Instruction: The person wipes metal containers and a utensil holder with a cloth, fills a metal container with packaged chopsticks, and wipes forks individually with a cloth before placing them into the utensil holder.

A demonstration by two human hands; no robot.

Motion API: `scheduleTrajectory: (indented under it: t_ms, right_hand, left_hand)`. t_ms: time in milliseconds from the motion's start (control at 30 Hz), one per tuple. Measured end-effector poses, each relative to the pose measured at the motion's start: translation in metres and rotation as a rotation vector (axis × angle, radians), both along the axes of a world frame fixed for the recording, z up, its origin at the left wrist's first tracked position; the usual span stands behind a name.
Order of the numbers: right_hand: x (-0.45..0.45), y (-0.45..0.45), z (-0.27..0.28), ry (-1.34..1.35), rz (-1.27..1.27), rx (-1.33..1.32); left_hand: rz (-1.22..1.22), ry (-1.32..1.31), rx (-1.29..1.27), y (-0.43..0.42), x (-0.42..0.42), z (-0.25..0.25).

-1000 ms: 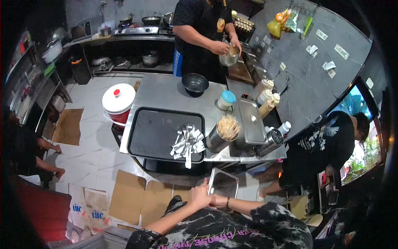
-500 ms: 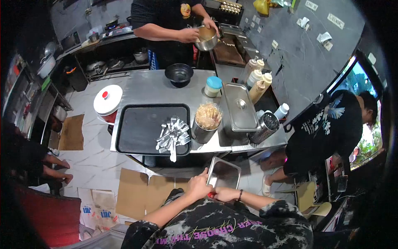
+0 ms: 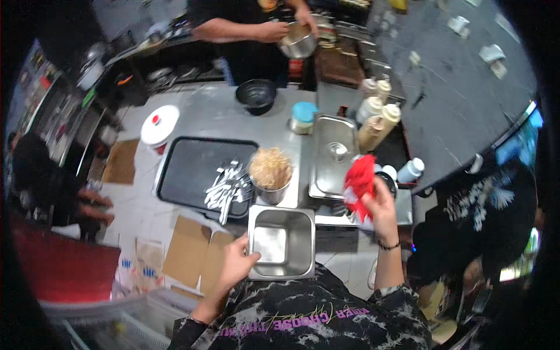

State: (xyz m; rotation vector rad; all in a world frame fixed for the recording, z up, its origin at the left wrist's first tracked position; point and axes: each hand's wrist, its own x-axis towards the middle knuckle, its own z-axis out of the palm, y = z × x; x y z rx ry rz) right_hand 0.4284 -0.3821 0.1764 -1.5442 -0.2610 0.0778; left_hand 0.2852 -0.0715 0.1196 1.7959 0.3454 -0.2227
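Observation:
A deep square stainless steel pan (image 3: 300, 239) is held close to my body, its open top facing up with nothing visible inside. My left hand (image 3: 238, 260) grips its left wall, thumb over the rim. Raised over the right end of the counter, my right hand (image 3: 382, 211) is closed on a crumpled red cloth (image 3: 360, 182) with a white patch. The cloth hides most of the cutlery holder behind it. Left of the cloth sits a lidded steel pan (image 3: 326, 175). A steel canister of wooden sticks (image 3: 272, 170) stands just beyond the pan I hold.
Forks (image 3: 224, 188) lie on a black tray (image 3: 189, 163). A black bowl (image 3: 255, 96), a blue-lidded tub (image 3: 303, 116) and sauce bottles (image 3: 378, 125) stand farther back. Across the counter a person stirs in a steel bowl (image 3: 298, 44). Other people are at left and right.
My right hand has lifted the red cloth from the pan toward the counter's right side. The pan has moved left and turned upright in my left hand. The whole view has shifted.

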Motion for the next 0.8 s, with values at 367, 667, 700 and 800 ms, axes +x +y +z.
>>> scheduleTrajectory:
  t_ms: [367, 667, 700, 800]
  right_hand:
    - [0.052, 0.116, -0.082, -0.535, 0.021, -0.639]
    - [0.062, 0.199, -0.075, -0.542, -0.096, -0.919]
    - [0.063, 0.205, -0.075, -0.501, -0.101, -0.938]
    - [0.064, 0.22, -0.078, -0.461, -0.15, -0.981]
  left_hand:
    - [0.807, -0.226, 0.264, 0.168, -0.009, 0.016]
    - [0.749, -0.345, 0.078, 0.324, 0.111, -0.084]
    - [0.714, -0.33, 0.043, 0.329, 0.125, -0.087]
    - [0.634, -0.227, -0.154, 0.361, 0.152, -0.11]
